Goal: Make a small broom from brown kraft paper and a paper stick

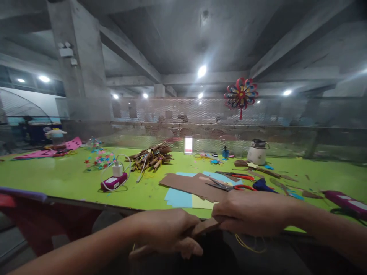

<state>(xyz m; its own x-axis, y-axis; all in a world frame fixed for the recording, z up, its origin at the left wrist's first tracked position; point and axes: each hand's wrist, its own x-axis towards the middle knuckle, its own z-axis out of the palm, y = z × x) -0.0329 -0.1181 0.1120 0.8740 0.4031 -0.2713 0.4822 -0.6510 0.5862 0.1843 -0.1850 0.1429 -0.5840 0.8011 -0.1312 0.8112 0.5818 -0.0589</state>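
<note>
At the bottom centre of the frame, the left hand (168, 233) and right hand (252, 214) are both clamping a narrow brown paper strip (205, 226), which might tear if pulled too hard.

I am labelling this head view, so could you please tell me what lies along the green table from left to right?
Pink paper → purple power bank → brown stick bundle → brown card sheets → white pot.

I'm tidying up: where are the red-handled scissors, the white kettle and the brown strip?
red-handled scissors (229, 186), head view, at the pivot.
white kettle (257, 154), head view, on its body.
brown strip (207, 226), head view, between both hands.
</note>
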